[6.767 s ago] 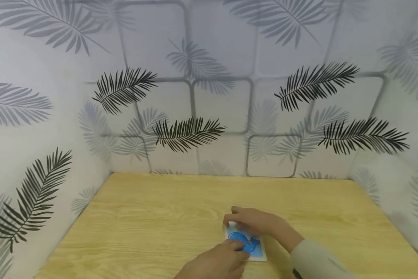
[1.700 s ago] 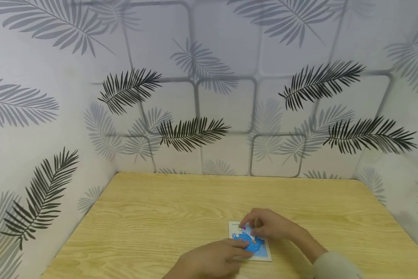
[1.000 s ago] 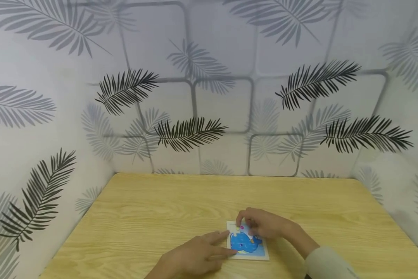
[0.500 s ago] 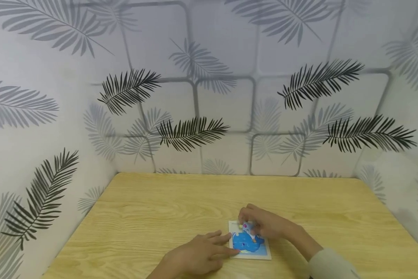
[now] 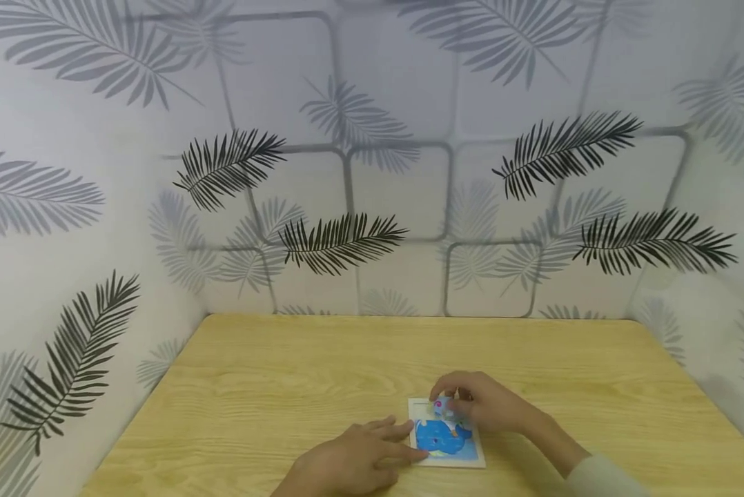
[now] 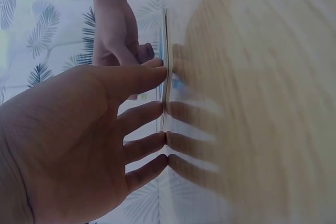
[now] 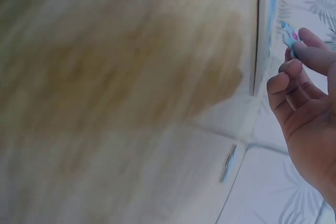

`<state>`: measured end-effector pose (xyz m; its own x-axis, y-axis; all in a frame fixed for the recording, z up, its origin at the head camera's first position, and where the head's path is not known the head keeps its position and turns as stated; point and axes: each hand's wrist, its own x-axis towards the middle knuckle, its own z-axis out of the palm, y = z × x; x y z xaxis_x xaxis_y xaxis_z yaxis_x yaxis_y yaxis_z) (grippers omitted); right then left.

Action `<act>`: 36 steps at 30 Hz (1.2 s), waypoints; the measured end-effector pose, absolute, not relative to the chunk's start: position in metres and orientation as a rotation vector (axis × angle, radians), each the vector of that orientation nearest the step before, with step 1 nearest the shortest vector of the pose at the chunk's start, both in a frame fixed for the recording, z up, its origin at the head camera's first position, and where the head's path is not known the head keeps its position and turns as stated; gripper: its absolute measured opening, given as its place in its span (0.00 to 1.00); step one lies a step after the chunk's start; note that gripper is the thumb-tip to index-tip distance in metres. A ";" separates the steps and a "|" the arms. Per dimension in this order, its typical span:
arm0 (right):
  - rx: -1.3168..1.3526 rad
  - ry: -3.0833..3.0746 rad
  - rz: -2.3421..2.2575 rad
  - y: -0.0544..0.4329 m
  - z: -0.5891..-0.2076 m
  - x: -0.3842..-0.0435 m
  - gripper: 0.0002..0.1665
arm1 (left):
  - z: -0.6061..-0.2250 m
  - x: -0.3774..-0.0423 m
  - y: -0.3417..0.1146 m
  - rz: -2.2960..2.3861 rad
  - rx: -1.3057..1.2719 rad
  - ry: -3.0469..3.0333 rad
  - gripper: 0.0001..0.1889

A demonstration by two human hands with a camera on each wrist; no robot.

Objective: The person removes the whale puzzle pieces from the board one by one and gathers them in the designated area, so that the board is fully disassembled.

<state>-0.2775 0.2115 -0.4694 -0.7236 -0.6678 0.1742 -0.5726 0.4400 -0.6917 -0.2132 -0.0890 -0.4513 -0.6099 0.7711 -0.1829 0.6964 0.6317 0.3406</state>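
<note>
A small jigsaw puzzle board (image 5: 465, 453) with a blue whale picture and a white border lies flat on the table. My left hand (image 5: 350, 459) has its fingers spread, and its fingertips rest on the board's left side. In the left wrist view the left thumb and fingers (image 6: 142, 148) reach to the board's edge. My right hand (image 5: 496, 407) pinches a light-blue puzzle piece (image 5: 441, 406) with a pink swirl over the board's upper part. The right wrist view shows this puzzle piece (image 7: 290, 39) raised off the board between thumb and finger, the other fingers curled.
The wood-grain table (image 5: 285, 373) extends to the left, right and back of the board. A pale wall (image 5: 397, 186) with leaf prints stands behind it and at both sides.
My left hand has drawn back from the whale to the board's left edge, with its fingers spread. The right hand has lifted the swirl piece from the board's upper part.
</note>
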 end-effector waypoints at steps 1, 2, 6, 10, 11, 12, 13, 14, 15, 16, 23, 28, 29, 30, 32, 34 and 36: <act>-1.090 2.562 -1.180 0.215 -0.468 -0.277 0.14 | -0.451 -0.213 -0.088 0.334 1.184 2.550 0.27; -1.065 2.568 -1.203 0.218 -0.467 -0.276 0.14 | -0.451 -0.213 -0.087 0.336 1.185 2.553 0.27; -0.958 2.586 -1.297 0.238 -0.463 -0.274 0.13 | -0.450 -0.212 -0.083 0.352 1.163 2.557 0.29; -0.859 2.600 -1.367 0.264 -0.461 -0.271 0.09 | -0.451 -0.211 -0.081 0.381 1.131 2.566 0.31; -0.838 2.598 -1.382 0.270 -0.461 -0.270 0.08 | -0.451 -0.211 -0.081 0.382 1.132 2.571 0.31; -0.809 2.594 -1.395 0.276 -0.461 -0.269 0.07 | -0.452 -0.211 -0.082 0.383 1.129 2.574 0.31; -0.796 2.593 -1.404 0.282 -0.462 -0.269 0.06 | -0.452 -0.211 -0.082 0.385 1.125 2.576 0.31; -0.787 2.601 -1.403 0.288 -0.463 -0.268 0.06 | -0.453 -0.211 -0.083 0.390 1.118 2.575 0.31; -0.780 2.605 -1.405 0.293 -0.464 -0.268 0.06 | -0.453 -0.212 -0.084 0.397 1.106 2.572 0.31; -0.762 2.613 -1.405 0.299 -0.465 -0.267 0.05 | -0.454 -0.212 -0.085 0.405 1.096 2.570 0.31; -0.697 2.663 -1.385 0.332 -0.473 -0.263 0.05 | -0.455 -0.214 -0.087 0.448 1.049 2.539 0.31; -0.733 2.670 -1.364 0.345 -0.475 -0.264 0.04 | -0.454 -0.214 -0.086 0.458 1.027 2.519 0.31; -0.740 2.675 -1.351 0.347 -0.476 -0.264 0.04 | -0.454 -0.214 -0.086 0.460 1.024 2.519 0.31; -0.744 2.683 -1.333 0.349 -0.476 -0.265 0.03 | -0.454 -0.214 -0.086 0.463 1.019 2.519 0.31; -0.752 2.714 -1.282 0.351 -0.478 -0.265 0.03 | -0.453 -0.213 -0.086 0.468 1.015 2.521 0.31; -0.757 2.756 -1.217 0.351 -0.480 -0.266 0.03 | -0.453 -0.212 -0.086 0.470 1.016 2.524 0.31; -0.769 2.808 -1.151 0.350 -0.481 -0.266 0.05 | -0.453 -0.212 -0.086 0.465 1.018 2.527 0.30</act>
